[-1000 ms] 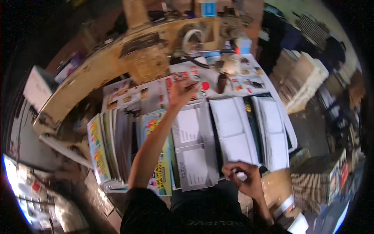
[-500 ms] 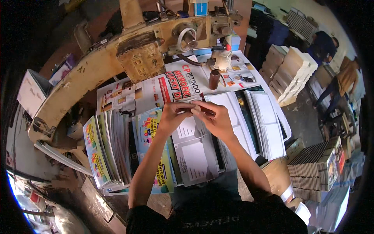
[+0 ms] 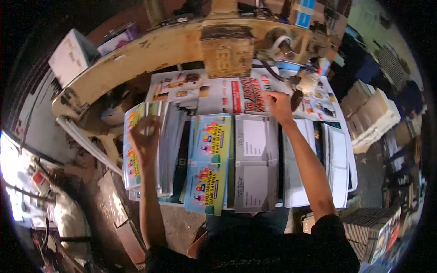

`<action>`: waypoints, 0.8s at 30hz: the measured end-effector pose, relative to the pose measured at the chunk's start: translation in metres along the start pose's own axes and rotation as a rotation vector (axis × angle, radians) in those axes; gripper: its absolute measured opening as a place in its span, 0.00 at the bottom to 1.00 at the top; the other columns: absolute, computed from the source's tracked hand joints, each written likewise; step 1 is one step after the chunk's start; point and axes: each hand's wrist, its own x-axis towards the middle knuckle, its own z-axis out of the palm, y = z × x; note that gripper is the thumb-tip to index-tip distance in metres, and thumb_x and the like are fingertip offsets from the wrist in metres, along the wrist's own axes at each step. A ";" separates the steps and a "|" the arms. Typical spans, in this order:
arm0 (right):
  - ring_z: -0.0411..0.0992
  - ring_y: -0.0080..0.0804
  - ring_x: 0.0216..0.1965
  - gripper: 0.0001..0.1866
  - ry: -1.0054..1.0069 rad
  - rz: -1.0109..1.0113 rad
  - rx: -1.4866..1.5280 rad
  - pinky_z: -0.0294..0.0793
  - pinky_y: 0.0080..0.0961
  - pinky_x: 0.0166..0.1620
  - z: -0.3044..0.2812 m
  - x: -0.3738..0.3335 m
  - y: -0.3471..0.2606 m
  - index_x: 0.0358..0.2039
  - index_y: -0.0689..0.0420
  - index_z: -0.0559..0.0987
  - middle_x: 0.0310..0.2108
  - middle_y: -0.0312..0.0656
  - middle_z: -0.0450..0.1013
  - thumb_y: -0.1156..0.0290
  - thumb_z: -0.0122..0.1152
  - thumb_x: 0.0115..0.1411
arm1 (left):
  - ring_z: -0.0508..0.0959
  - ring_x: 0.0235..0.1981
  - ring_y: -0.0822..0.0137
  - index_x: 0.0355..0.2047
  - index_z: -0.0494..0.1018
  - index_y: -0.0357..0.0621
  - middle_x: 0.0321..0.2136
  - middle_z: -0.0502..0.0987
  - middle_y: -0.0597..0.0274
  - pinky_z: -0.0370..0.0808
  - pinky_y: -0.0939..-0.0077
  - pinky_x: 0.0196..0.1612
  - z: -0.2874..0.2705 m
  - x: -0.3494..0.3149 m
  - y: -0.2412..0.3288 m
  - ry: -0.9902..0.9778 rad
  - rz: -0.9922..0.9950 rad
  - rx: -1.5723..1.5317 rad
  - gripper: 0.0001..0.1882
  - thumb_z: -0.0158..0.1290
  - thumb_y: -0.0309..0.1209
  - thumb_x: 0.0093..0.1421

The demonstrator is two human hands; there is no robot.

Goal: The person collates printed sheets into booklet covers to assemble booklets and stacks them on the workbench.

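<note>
My left hand [image 3: 145, 132], somewhat blurred, is at the leftmost pile of colourful printed covers [image 3: 132, 170]. Its fingers are curved and apart, near the pile's upper part. My right hand [image 3: 278, 103] is raised over the large printed poster [image 3: 214, 98], with its fingers curled closed; anything inside them is hidden. Between my arms lie a pile of blue and yellow printed covers [image 3: 207, 184] and grey printed sheets [image 3: 256, 184]. White sheets [image 3: 296, 182] lie partly under my right forearm. Beside the left covers stands a thick stack of sheets [image 3: 168, 150].
A worn cream-coloured machine arm [image 3: 132, 57] with a boxy block [image 3: 227, 54] spans the table's far side. Another white sheet stack [image 3: 336, 154] sits at the right edge. Paper bundles [image 3: 375, 113] and piled books [image 3: 371, 227] stand on the right.
My hands have parted from their pinch at the middle: the left has gone to the leftmost pile, the right to above the poster. The whole view has shifted and turned.
</note>
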 end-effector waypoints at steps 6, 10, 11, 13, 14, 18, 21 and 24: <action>0.81 0.43 0.32 0.13 -0.145 0.091 -0.138 0.78 0.35 0.39 0.034 0.022 0.027 0.38 0.49 0.86 0.32 0.49 0.80 0.56 0.69 0.56 | 0.77 0.50 0.44 0.63 0.49 0.21 0.53 0.70 0.30 0.75 0.59 0.54 -0.061 0.041 -0.165 -0.211 -0.509 0.415 0.76 0.71 0.66 0.28; 0.81 0.39 0.32 0.13 0.009 0.099 -0.078 0.78 0.32 0.38 0.011 0.029 0.063 0.35 0.52 0.86 0.30 0.49 0.80 0.57 0.70 0.55 | 0.66 0.61 0.38 0.68 0.36 0.25 0.58 0.64 0.28 0.66 0.52 0.62 -0.008 0.026 -0.092 -0.406 -0.485 0.575 0.84 0.74 0.64 0.25; 0.81 0.38 0.31 0.12 0.057 0.050 -0.046 0.77 0.31 0.37 0.014 0.033 0.054 0.33 0.54 0.86 0.28 0.48 0.80 0.59 0.71 0.54 | 0.58 0.65 0.38 0.69 0.32 0.30 0.63 0.55 0.27 0.60 0.49 0.65 -0.013 0.015 -0.100 -0.403 -0.382 0.541 0.88 0.74 0.64 0.22; 0.81 0.37 0.31 0.10 0.053 0.134 0.050 0.77 0.29 0.37 0.010 0.033 0.046 0.29 0.58 0.85 0.26 0.49 0.80 0.65 0.72 0.52 | 0.57 0.66 0.38 0.70 0.28 0.34 0.66 0.50 0.28 0.59 0.48 0.66 -0.011 0.008 -0.066 -0.535 -0.412 0.677 0.91 0.73 0.67 0.18; 0.81 0.37 0.31 0.10 -0.037 0.143 0.032 0.77 0.29 0.37 0.006 0.033 0.047 0.27 0.59 0.84 0.26 0.50 0.80 0.66 0.73 0.51 | 0.57 0.66 0.38 0.70 0.28 0.34 0.66 0.50 0.28 0.59 0.48 0.66 -0.010 0.008 -0.067 -0.540 -0.402 0.675 0.91 0.73 0.67 0.18; 0.80 0.40 0.32 0.11 -0.129 0.136 -0.017 0.78 0.32 0.38 0.013 0.032 0.048 0.28 0.57 0.85 0.28 0.50 0.80 0.64 0.75 0.48 | 0.54 0.66 0.35 0.70 0.26 0.39 0.67 0.47 0.28 0.58 0.41 0.65 -0.022 0.015 -0.090 -0.573 -0.406 0.543 0.91 0.73 0.67 0.18; 0.79 0.45 0.37 0.13 -0.146 0.173 -0.112 0.77 0.39 0.44 0.022 0.030 0.060 0.33 0.53 0.87 0.33 0.52 0.80 0.59 0.73 0.51 | 0.55 0.66 0.36 0.71 0.28 0.42 0.66 0.47 0.28 0.58 0.42 0.65 -0.016 0.022 -0.088 -0.575 -0.316 0.542 0.90 0.73 0.67 0.18; 0.79 0.46 0.39 0.13 -0.009 -0.012 -0.369 0.77 0.41 0.45 0.024 0.024 0.042 0.41 0.47 0.86 0.35 0.51 0.80 0.61 0.69 0.54 | 0.62 0.63 0.46 0.68 0.48 0.42 0.63 0.59 0.39 0.62 0.52 0.63 -0.023 0.022 -0.013 -0.339 -0.059 0.400 0.70 0.74 0.54 0.30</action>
